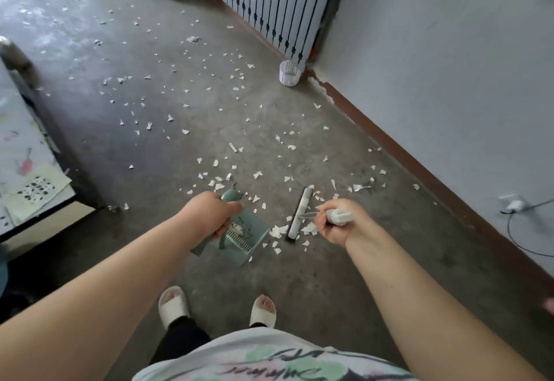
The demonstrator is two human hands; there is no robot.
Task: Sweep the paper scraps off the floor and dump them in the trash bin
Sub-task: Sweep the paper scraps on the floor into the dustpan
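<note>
The paper scraps [186, 132] lie strewn over most of the concrete floor [150, 207]. They are thinner toward the far left and thickest in the near middle. There a small heap [277, 230] sits in the gap between the dustpan [244, 242] and the broom [299, 212].

The dustpan stands just left of the heap with its mouth turned right toward it, seemingly tipped so that the lip meets the floor. A few scraps already rest inside by the comb teeth. The broom's long narrow head is down on the floor just right of the heap. It runs near to far, so its whole length faces the pan (a short push to the left would, I judge, carry the heap in).

The left hand [209, 215] has its grip wrapped round the dustpan's upright handle, likely to brace the pan against that push. The right hand [338, 224] has its grip closed on the broom's white handle, steering the head.

Further out, a dark skirting board [404, 156] runs along the right wall and a slatted radiator cover [278, 0] stands at the far right. Cloth-covered furniture [21, 141] lines the left. I cannot make out a trash bin, and by my reckoning most of the sweeping is not yet done.
</note>
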